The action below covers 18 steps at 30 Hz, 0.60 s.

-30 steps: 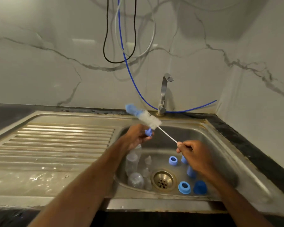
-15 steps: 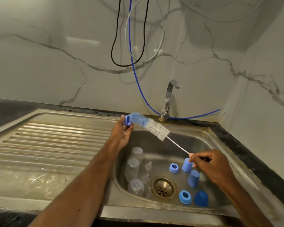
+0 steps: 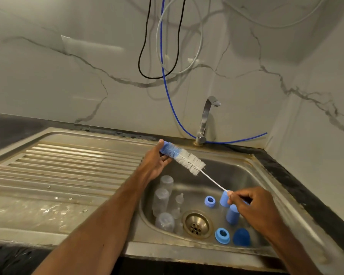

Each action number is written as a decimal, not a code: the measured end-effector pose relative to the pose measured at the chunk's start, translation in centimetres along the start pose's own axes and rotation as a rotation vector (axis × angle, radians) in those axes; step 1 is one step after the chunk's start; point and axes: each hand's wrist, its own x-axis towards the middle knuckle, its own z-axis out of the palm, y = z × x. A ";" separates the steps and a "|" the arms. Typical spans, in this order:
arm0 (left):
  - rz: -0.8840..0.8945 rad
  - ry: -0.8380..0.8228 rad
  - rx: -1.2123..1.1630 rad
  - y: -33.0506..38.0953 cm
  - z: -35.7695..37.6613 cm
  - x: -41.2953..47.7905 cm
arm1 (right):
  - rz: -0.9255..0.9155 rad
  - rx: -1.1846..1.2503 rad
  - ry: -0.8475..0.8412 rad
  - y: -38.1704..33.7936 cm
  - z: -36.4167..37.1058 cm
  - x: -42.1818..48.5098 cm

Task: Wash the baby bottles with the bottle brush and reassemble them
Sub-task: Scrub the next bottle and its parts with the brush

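Holding the bottle brush up over the sink, the person has it stretched between both hands. From the head camera, the left hand has its fingers curled round the blue bristle tip, while the right hand pinches the far end of the twisted wire stem between thumb and fingertips; the handle itself is hidden inside that hand.

Down in the basin lie the parts, all apart from one another: three clear bottles lying in a cluster left of the drain, clear teats beside them, and to the right two blue screw rings, blue caps and a dark blue dome cover. The tap shows no water running.

I would judge this as the very start: the brush is being readied, and no bottle is in hand yet. Next, the left hand would need to let go of the bristles and pick up a bottle, mouth turned toward the brush.
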 end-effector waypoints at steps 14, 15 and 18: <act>0.043 0.084 -0.126 -0.3 1.5 0.4 | 0.413 0.407 -0.439 -3.0 0.2 -0.1; 0.055 0.113 -0.132 -0.3 1.2 0.5 | 0.343 0.347 -0.385 -2.9 0.4 -0.2; 0.089 0.174 -0.101 -0.2 1.2 0.9 | 0.064 0.125 -0.125 -2.6 1.4 -0.1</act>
